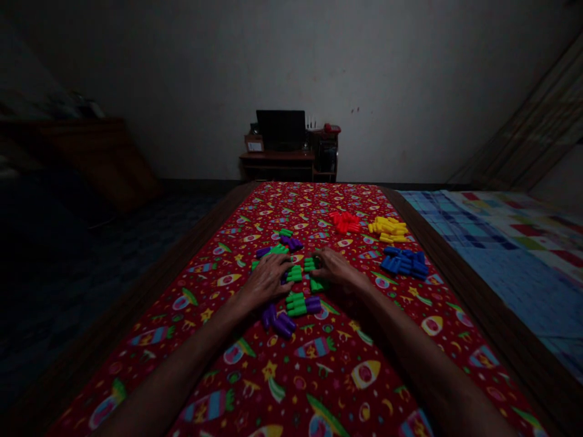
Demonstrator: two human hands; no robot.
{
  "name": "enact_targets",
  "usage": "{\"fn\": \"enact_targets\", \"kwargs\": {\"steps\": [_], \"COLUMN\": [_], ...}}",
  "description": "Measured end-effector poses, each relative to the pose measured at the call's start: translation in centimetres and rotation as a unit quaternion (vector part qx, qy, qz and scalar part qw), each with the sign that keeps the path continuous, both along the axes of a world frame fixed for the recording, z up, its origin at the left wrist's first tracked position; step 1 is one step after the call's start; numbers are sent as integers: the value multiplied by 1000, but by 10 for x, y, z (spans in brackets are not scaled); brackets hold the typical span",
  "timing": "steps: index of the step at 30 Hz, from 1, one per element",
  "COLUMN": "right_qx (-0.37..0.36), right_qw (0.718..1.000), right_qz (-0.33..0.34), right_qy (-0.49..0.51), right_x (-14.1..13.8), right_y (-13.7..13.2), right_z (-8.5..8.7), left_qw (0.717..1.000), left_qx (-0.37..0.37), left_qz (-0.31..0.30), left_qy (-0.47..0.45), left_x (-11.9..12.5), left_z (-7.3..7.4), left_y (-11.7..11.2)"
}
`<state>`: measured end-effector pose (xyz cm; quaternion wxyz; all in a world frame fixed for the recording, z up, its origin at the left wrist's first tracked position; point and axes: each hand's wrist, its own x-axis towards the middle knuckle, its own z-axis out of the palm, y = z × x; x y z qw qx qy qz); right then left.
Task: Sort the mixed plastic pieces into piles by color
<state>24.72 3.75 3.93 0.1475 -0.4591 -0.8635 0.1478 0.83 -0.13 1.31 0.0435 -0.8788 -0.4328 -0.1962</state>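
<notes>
A loose pile of short green plastic tubes (296, 274) and purple tubes (285, 326) lies on the red patterned cloth (314, 367). Over the left part of this pile rests my left hand (269, 274), palm down, its fingers stretched and the thumb apart; part of the pile is hidden below it. My right hand (336, 267) is curled at the pile's right side, with thumb and fingers around a few green tubes. Nearer to me, other green tubes lie against purple ones. Past my left hand are more purple tubes (291, 243) and a green one.
Separate heaps of red tubes (346, 223), yellow tubes (388, 229) and blue tubes (404, 262) lie at the right. Beyond the cloth stands a small desk (277, 156) with a dark monitor (281, 128). Checked bedding (492, 255) spreads to the right; a wooden cabinet (91, 155) stands left.
</notes>
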Motion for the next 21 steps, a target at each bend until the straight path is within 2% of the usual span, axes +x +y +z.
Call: {"fn": "enact_targets", "kwargs": {"steps": [5, 8, 10, 12, 14, 16, 18, 21], "right_qx": [21, 49, 88, 103, 76, 50, 43, 65], "right_qw": [987, 974, 976, 986, 993, 991, 990, 993], "right_qz": [-151, -213, -193, -116, -18, 47, 60, 34], "right_qy": [-47, -56, -54, -63, -92, -117, -120, -93], "right_x": [42, 54, 50, 40, 25, 11, 3, 8], "right_y": [13, 8, -1, -12, -25, -35, -40, -36], "right_z": [4, 8, 11, 14, 15, 13, 8, 2], "left_qw": [1000, 999, 999, 998, 998, 998, 998, 998], "left_qx": [-3, 1, 6, 7, 6, 4, 3, -1], "left_qz": [12, 24, 28, 25, 23, 24, 27, 26], "left_qy": [-2, -21, -36, -49, -58, -61, -61, -63], "left_x": [5, 9, 10, 10, 10, 10, 9, 8], "left_z": [4, 6, 6, 5, 5, 5, 5, 5], "left_y": [-1, -1, -1, -1, -1, -2, -3, -2]}}
